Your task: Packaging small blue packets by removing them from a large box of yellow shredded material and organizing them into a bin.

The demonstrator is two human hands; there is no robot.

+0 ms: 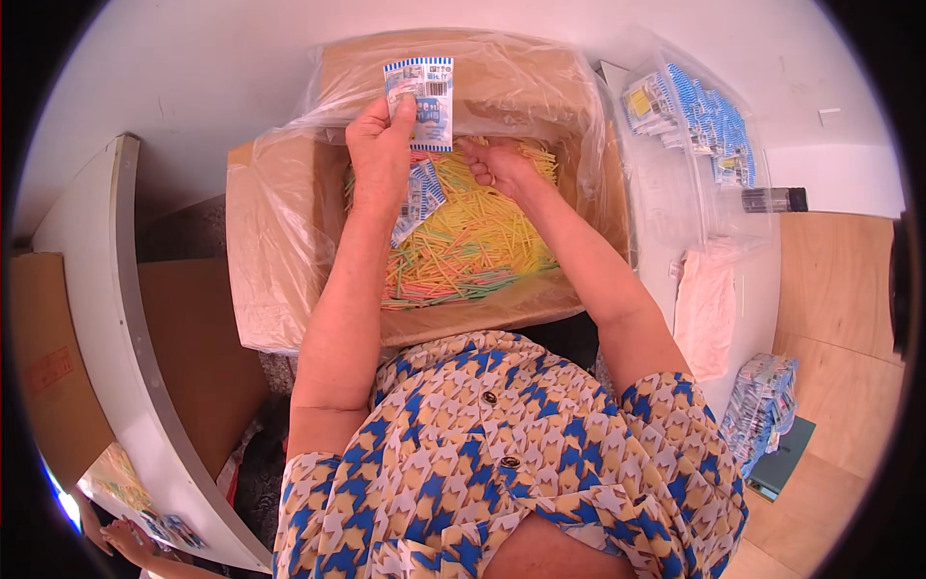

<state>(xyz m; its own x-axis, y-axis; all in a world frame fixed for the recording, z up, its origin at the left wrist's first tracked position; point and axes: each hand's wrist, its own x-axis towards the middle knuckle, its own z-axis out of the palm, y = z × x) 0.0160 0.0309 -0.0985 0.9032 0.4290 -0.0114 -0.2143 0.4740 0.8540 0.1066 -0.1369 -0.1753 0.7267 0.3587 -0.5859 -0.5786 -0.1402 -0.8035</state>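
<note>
Sachets, small blue-and-white ones (421, 101), are sitting pinched in our left hand (378, 154), which we are lifting above the plastic-lined cardboard box (289, 241), perhaps to keep one mouth facing up. Our right hand (502, 169) is closing around a pinch of coloured sticks (463, 246) from the heap inside. A clear bin (694, 164) of filled packets is waiting beside the box.

A small blue-and-white printed packet (422, 101) stands upright, pinched at its lower left corner, over the far side of a plastic-lined cardboard box (280, 232) whose bottom is covered with a loose heap of thin yellow, green and pink sticks (473, 241).
</note>
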